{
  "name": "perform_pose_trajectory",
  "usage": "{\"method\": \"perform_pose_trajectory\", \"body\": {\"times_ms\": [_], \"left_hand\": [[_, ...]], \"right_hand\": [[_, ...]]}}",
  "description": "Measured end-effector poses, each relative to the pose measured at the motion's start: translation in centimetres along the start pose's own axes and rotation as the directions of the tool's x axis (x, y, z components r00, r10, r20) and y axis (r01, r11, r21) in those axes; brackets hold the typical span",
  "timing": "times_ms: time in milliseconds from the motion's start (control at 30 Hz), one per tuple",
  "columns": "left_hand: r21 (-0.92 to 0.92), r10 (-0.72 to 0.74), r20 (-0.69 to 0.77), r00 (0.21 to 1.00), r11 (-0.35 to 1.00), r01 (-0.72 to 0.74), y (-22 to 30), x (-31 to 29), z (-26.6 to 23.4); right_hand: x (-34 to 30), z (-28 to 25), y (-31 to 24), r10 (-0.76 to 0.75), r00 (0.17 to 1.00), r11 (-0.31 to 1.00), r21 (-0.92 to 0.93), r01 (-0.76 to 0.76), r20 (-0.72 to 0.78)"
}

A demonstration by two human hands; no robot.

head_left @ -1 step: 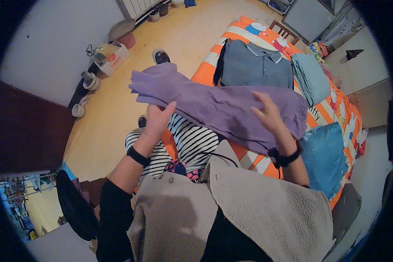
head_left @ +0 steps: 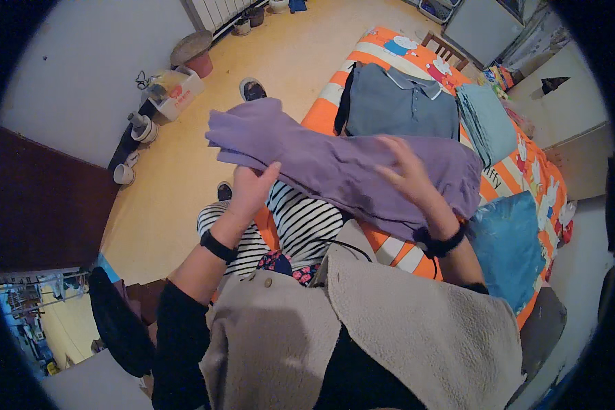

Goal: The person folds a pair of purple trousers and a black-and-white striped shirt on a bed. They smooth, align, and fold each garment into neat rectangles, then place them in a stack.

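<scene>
A purple garment (head_left: 335, 164), folded into a long strip, stretches from over my striped knees onto the orange bed cover. My left hand (head_left: 253, 186) pinches its near edge close to the left end, thumb on top and the other fingers hidden underneath. That end sticks out past the bed in loose layered folds. Over the right half of the strip is my right hand (head_left: 411, 172), open with fingers apart and holding nothing; whether it touches the cloth I cannot tell. Just beyond lies a folded grey-blue polo shirt (head_left: 398, 102) with a buttoned collar.
The orange-and-white patterned bed cover (head_left: 329, 92) runs along my right. On it are a folded pale teal cloth (head_left: 488, 123) and a shiny blue bundle (head_left: 506, 242) by my right forearm. Pots and a white box (head_left: 178, 96) line the left wall.
My right hand has shifted slightly left over the purple garment. My left hand and the garment's left end have moved a touch to the right.
</scene>
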State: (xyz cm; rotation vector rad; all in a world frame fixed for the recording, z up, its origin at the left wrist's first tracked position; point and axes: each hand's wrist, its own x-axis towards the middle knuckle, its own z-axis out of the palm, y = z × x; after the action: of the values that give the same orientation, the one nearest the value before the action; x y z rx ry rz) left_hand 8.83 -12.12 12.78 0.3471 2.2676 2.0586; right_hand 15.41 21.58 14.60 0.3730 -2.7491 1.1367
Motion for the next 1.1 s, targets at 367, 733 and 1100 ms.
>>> {"method": "perform_pose_trajectory", "body": {"times_ms": [367, 733, 1100], "left_hand": [[0.273, 0.282, 0.134, 0.950, 0.911, -0.309, 4.3, 0.1, 2.4], [-0.567, -0.270, -0.110, 0.956, 0.807, 0.163, 3.6, 1.2, 1.9], [-0.690, -0.349, -0.278, 0.895, 0.721, 0.067, -0.5, 2.7, -3.8]], "right_hand": [[8.1, 7.0, -11.7, -0.227, 0.971, 0.944, 0.227, 0.239, -0.079], [7.5, 9.9, -10.6, -0.323, 0.945, 0.938, 0.147, 0.314, 0.043], [0.9, 11.9, 0.1, -0.021, 0.976, 0.999, -0.023, 0.027, 0.215]]}}
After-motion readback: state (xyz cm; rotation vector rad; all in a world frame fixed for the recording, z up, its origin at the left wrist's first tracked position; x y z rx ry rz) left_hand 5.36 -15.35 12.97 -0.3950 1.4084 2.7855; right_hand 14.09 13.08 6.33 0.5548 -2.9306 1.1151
